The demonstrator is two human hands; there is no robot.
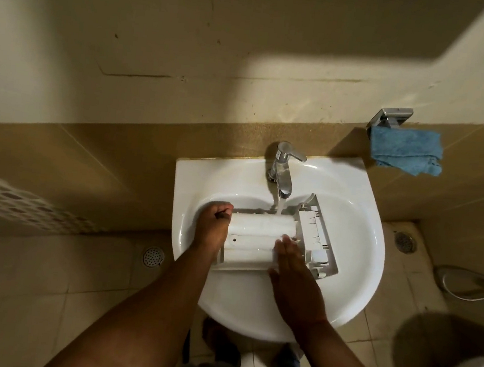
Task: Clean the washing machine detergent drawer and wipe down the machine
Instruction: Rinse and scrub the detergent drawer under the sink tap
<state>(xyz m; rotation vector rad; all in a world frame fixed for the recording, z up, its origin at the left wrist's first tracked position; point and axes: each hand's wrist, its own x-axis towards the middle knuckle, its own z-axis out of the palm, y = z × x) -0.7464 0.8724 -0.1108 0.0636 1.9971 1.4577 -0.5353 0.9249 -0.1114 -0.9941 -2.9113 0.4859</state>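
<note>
White sink [355, 255] with detergent drawer [258, 242] inside, under running tap [284, 170].

Dim, warm light — blurred, bowed edges

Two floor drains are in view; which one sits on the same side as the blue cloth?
The floor drain right of the sink, below the blue cloth hanging on the wall. The other floor drain lies left of the sink, near the left forearm.

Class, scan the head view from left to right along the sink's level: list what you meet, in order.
Perforated white basket → floor drain → left hand gripping the detergent drawer's end → detergent drawer → right hand → second floor drain → hose.
</note>
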